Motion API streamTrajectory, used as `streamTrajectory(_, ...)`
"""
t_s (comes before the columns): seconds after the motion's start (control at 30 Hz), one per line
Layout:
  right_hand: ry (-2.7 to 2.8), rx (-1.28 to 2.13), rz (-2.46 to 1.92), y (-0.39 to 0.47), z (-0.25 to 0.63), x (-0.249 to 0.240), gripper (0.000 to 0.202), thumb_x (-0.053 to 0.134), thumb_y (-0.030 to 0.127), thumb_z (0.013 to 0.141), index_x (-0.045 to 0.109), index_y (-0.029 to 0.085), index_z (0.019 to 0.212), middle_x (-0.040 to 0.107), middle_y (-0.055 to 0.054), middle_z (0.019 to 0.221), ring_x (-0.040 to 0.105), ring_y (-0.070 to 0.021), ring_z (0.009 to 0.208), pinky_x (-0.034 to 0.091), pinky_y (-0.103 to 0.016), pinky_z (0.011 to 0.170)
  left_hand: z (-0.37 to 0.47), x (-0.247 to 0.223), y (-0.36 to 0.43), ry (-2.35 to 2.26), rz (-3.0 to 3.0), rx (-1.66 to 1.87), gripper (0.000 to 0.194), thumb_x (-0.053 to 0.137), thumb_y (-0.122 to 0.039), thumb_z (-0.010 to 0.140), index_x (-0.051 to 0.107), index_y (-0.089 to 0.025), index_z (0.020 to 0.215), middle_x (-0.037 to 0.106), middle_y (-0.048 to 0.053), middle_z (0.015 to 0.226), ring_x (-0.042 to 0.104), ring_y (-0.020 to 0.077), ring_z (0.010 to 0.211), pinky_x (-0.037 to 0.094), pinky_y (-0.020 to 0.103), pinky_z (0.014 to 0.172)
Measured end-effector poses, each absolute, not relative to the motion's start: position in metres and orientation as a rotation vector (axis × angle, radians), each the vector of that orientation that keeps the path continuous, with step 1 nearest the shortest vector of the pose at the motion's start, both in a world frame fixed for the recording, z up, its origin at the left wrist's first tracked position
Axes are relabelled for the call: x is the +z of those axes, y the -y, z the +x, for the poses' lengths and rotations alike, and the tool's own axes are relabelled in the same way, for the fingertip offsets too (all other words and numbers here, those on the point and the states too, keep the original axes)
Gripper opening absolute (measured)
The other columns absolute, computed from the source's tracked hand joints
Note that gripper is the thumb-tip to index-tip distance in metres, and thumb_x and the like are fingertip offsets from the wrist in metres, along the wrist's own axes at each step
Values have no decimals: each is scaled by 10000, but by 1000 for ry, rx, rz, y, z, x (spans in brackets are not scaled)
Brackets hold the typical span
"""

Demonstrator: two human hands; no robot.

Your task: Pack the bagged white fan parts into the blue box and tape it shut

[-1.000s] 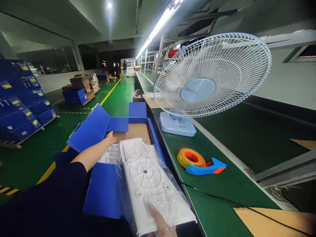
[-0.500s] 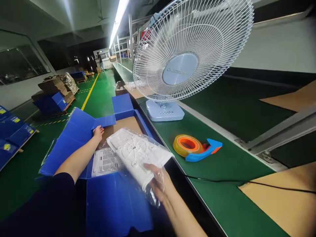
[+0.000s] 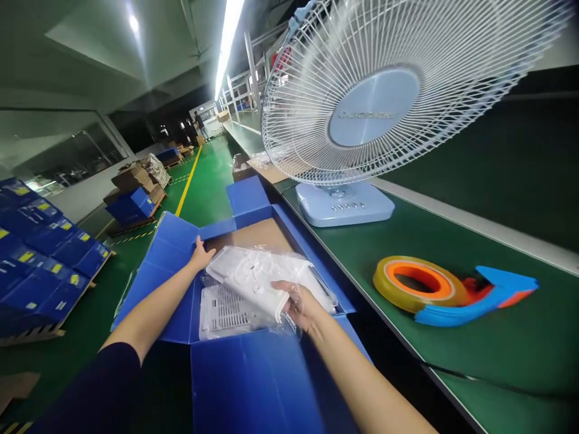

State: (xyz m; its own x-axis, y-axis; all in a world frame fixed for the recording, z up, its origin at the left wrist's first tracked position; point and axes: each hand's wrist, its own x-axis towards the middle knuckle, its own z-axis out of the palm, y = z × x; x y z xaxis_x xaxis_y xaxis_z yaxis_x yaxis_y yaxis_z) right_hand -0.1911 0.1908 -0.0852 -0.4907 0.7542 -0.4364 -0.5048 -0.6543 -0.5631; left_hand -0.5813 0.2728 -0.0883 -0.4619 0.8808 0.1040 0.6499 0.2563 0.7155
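Note:
A white plastic panel in a clear bag (image 3: 253, 278) lies tilted inside an open blue box (image 3: 253, 386). My right hand (image 3: 298, 304) grips the panel's near end through the bag. My left hand (image 3: 200, 256) rests on the box's left inner flap, fingers against the blue wall beside the panel's far corner. A second white panel with a slotted grille (image 3: 224, 310) lies flat in the box under the first one. Brown cardboard lines the box's far part.
A white and pale blue table fan (image 3: 362, 108) stands on the green conveyor bench (image 3: 452, 355) to the right. A tape dispenser with an orange and yellow roll (image 3: 443, 289) lies nearer. Stacks of blue boxes on pallets (image 3: 40, 265) stand on the green floor to the left.
My right hand has lowered the bagged panel from above the box's near edge down into the box. My left hand has stayed at the left flap. The view has shifted closer to the fan.

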Motion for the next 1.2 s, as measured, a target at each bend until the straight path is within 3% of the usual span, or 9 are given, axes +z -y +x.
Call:
streamTrajectory(0.13, 484, 2146, -910, -201, -190, -86, 379, 865, 206, 668, 677, 140, 989, 735, -102, 784, 762, -301, 763, 643, -339, 615, -569, -106, -256, -2230, 1403, 888, 1139, 854, -436, 883, 164, -78, 1715, 421, 334, 1668, 459, 398, 1563, 334, 483, 1307)
streamTrajectory(0.23, 467, 2038, -920, -201, -191, -84, 444, 867, 227, 607, 673, 153, 1000, 763, -130, 880, 769, -324, 857, 653, -357, 653, -553, -120, -235, -2118, 1496, 816, 1009, 806, -563, 913, 320, -117, 1677, 434, 291, 1680, 447, 380, 1576, 332, 485, 1319)
streamTrajectory(0.33, 456, 1866, -920, -193, -193, -84, 518, 848, 262, 540, 666, 187, 1019, 780, -120, 994, 762, -330, 949, 652, -353, 690, -536, -126, -209, -1832, 1889, 624, 915, 731, -684, 932, 459, -152, 1626, 414, 234, 1712, 350, 365, 1633, 261, 503, 1365)
streamTrajectory(0.4, 457, 1780, -922, -185, -194, -85, 533, 814, 275, 515, 664, 205, 1021, 783, -107, 1039, 754, -325, 976, 646, -348, 704, -528, -128, -194, -1600, 2233, 396, 1016, 780, -725, 870, 448, -159, 1645, 369, 224, 1739, 260, 383, 1667, 192, 555, 1385)
streamTrajectory(0.5, 459, 1733, -927, -176, -199, -84, 544, 755, 285, 494, 661, 215, 1025, 780, -83, 988, 746, -299, 901, 608, -321, 643, -522, -132, -182, -1409, 2586, 160, 1104, 862, -600, 827, 354, -147, 1696, 293, 231, 1771, 206, 387, 1681, 172, 593, 1386)
streamTrajectory(0.63, 481, 1752, -889, -173, -211, -75, 624, 761, 307, 495, 644, 196, 1098, 756, -60, 885, 670, -223, 666, 414, -250, 438, -525, -140, -191, -1514, 2711, 170, 983, 723, -251, 843, 284, -87, 1707, 272, 266, 1767, 253, 365, 1671, 266, 572, 1368)
streamTrajectory(0.8, 563, 1769, -829, -182, -214, -68, 560, 742, 337, 552, 638, 181, 1080, 711, -27, 792, 509, -148, 503, 372, -254, 428, -521, -140, -216, -1626, 2568, 357, 920, 675, -202, 771, 410, -120, 1648, 407, 246, 1704, 387, 385, 1607, 321, 586, 1346)
streamTrajectory(0.97, 683, 1672, -895, -196, -196, -78, 427, 752, 310, 623, 689, 185, 1027, 719, -47, 804, 649, -225, 680, 496, -280, 554, -503, -127, -226, -1775, 2373, 400, 868, 656, -168, 765, 477, -186, 1614, 499, 182, 1657, 449, 352, 1569, 331, 515, 1353)
streamTrajectory(1.2, 729, 1510, -1001, -210, -178, -88, 369, 730, 218, 612, 712, 209, 981, 771, -99, 951, 717, -343, 1029, 599, -352, 789, -479, -116, -218, -1838, 2368, 378, 690, 635, -143, 824, 575, -179, 1511, 571, 226, 1561, 512, 410, 1494, 374, 576, 1310)
